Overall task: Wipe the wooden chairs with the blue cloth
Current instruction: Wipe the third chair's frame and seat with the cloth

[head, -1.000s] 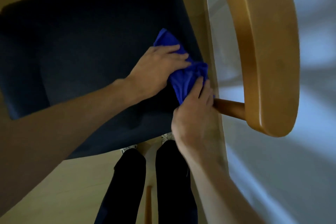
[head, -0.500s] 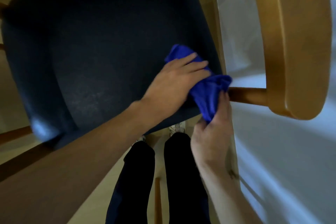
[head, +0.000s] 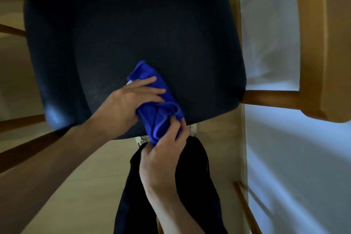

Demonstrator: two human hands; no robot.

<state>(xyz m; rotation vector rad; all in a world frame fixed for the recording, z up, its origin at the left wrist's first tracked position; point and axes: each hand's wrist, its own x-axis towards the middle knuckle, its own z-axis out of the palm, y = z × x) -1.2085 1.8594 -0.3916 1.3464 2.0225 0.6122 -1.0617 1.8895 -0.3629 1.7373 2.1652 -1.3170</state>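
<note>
Left hand [head: 125,104] flat on blue cloth [head: 159,108], right hand [head: 163,156] grip pinching it — dark seat cushion [head: 133,24], no writing visible

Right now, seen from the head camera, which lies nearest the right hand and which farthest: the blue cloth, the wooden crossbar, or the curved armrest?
1. Blue cloth: pinched in the right hand.
2. Wooden crossbar: to the right, off the seat's corner.
3. Curved armrest: far right.

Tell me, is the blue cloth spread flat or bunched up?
Bunched up. The cloth lies in folds and ridges on the seat, held between the left hand and right hand.
</note>
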